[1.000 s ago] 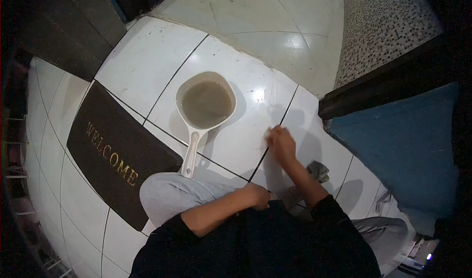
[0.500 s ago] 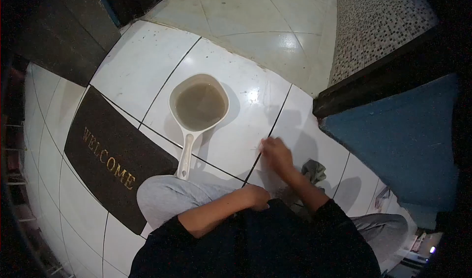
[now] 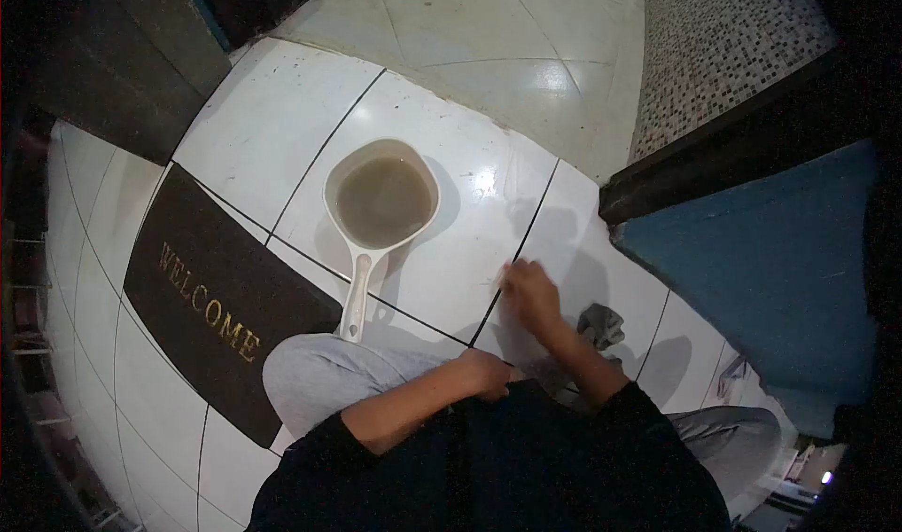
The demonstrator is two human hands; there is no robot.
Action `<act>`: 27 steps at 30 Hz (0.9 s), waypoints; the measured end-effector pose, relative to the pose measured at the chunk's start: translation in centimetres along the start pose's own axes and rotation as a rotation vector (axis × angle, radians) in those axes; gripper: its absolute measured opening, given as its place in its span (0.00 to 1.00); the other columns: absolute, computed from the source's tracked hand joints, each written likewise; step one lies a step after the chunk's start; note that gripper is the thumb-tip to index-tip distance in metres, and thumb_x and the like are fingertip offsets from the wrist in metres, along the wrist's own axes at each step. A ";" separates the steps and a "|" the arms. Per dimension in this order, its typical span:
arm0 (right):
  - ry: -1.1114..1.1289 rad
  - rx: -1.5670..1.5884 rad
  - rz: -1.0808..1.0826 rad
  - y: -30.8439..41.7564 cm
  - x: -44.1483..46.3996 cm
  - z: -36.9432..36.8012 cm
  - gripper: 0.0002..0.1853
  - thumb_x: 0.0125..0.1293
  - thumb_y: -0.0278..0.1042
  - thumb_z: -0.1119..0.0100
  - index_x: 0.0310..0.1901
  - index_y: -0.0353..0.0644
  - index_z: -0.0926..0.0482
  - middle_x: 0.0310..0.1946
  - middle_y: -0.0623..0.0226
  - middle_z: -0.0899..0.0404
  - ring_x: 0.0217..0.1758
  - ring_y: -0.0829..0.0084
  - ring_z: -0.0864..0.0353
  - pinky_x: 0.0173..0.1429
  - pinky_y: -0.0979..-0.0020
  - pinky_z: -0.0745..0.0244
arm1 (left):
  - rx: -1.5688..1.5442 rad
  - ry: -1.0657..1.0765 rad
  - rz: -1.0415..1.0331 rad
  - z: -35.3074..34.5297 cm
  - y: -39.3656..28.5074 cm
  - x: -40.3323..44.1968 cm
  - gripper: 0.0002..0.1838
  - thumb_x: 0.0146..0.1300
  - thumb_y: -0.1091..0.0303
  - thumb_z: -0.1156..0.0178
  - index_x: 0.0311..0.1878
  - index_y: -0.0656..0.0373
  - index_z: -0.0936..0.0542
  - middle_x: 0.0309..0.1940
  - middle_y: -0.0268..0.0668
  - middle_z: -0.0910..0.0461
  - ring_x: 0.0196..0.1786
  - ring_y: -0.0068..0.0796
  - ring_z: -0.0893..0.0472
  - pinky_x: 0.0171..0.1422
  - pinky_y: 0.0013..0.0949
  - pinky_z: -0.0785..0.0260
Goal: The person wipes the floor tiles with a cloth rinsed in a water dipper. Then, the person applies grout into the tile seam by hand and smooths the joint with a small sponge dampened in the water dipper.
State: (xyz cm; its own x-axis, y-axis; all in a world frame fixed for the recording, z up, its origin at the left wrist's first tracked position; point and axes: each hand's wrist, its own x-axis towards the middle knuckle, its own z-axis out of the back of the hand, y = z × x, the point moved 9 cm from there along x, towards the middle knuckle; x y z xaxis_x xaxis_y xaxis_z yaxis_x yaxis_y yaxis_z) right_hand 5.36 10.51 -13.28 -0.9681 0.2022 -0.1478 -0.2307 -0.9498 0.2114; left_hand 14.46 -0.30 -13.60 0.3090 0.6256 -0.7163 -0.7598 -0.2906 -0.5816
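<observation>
My right hand (image 3: 529,293) is closed low over the white floor tiles, near a dark grout line; what its fingers pinch is too small to make out. My left hand (image 3: 486,373) rests curled in front of my body, its fingertips mostly hidden, so what it holds cannot be seen. A white dipper (image 3: 354,299) with murky greyish water (image 3: 383,200) stands on the tiles ahead of my left knee, its handle pointing toward me. Beside my right forearm lies a crumpled grey-green cloth (image 3: 599,326).
A dark doormat (image 3: 221,297) lettered WELCOME lies at the left. Dark door panels (image 3: 113,57) stand at the upper left. On the right are a blue panel (image 3: 761,269) and a mosaic-tiled wall (image 3: 719,48). A tiled floor (image 3: 489,29) stretches beyond a rough edge.
Over the last second, my right hand has moved slightly down and toward me over the tiles. The view has shifted a little. My left hand remains in nearly the same place.
</observation>
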 end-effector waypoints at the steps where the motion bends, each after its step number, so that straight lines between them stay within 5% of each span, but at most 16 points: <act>1: -0.158 0.092 0.123 1.6 -1.4 1.0 0.13 0.56 0.32 0.47 0.43 0.41 0.26 0.38 0.64 0.28 0.42 0.58 0.29 0.36 0.59 0.25 | -0.018 -0.070 -0.064 0.1 -0.3 0.6 0.21 0.63 0.51 0.52 0.53 0.54 0.26 0.41 0.48 0.22 0.47 0.47 0.23 0.49 0.46 0.30; 9: -0.114 0.063 -0.013 -0.8 0.8 0.9 0.12 0.57 0.33 0.47 0.42 0.41 0.27 0.38 0.63 0.29 0.42 0.59 0.30 0.39 0.60 0.25 | -0.004 0.010 0.039 0.5 0.4 -0.7 0.20 0.64 0.51 0.54 0.52 0.51 0.25 0.41 0.46 0.21 0.46 0.46 0.22 0.49 0.46 0.31; 11: -0.161 0.131 0.130 1.7 -1.7 0.8 0.12 0.55 0.31 0.47 0.43 0.41 0.27 0.37 0.63 0.29 0.43 0.60 0.29 0.38 0.60 0.25 | -0.076 -0.149 -0.085 1.7 -0.3 -0.6 0.20 0.64 0.51 0.53 0.47 0.56 0.23 0.40 0.47 0.21 0.45 0.46 0.22 0.49 0.46 0.30; 18: -0.201 0.097 -0.014 -1.2 1.0 1.9 0.12 0.54 0.30 0.46 0.42 0.41 0.25 0.38 0.63 0.29 0.42 0.60 0.29 0.36 0.59 0.25 | -0.080 -0.112 0.002 1.5 0.6 -1.2 0.23 0.62 0.49 0.52 0.40 0.61 0.21 0.36 0.48 0.20 0.43 0.46 0.21 0.47 0.46 0.30; 21: -0.170 0.133 0.151 2.0 -1.7 1.4 0.12 0.55 0.32 0.46 0.41 0.40 0.26 0.39 0.63 0.29 0.43 0.60 0.30 0.37 0.60 0.25 | -0.092 -0.166 0.018 2.2 0.8 -0.9 0.23 0.62 0.49 0.52 0.39 0.60 0.20 0.35 0.48 0.20 0.42 0.47 0.20 0.46 0.46 0.30; 27: -0.118 0.065 -0.008 -1.4 1.3 1.3 0.12 0.54 0.31 0.45 0.41 0.40 0.27 0.39 0.64 0.29 0.44 0.60 0.30 0.38 0.59 0.24 | -0.136 -0.251 0.024 2.5 1.5 -1.0 0.22 0.61 0.51 0.50 0.38 0.62 0.20 0.36 0.48 0.20 0.41 0.47 0.20 0.46 0.46 0.30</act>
State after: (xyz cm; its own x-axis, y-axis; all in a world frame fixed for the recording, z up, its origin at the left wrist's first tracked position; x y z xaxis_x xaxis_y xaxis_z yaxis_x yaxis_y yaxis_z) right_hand 4.33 12.36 -12.53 -0.9702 0.2396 -0.0362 -0.2403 -0.9315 0.2731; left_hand 11.54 0.41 -12.80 0.1277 0.7723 -0.6224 -0.6763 -0.3912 -0.6241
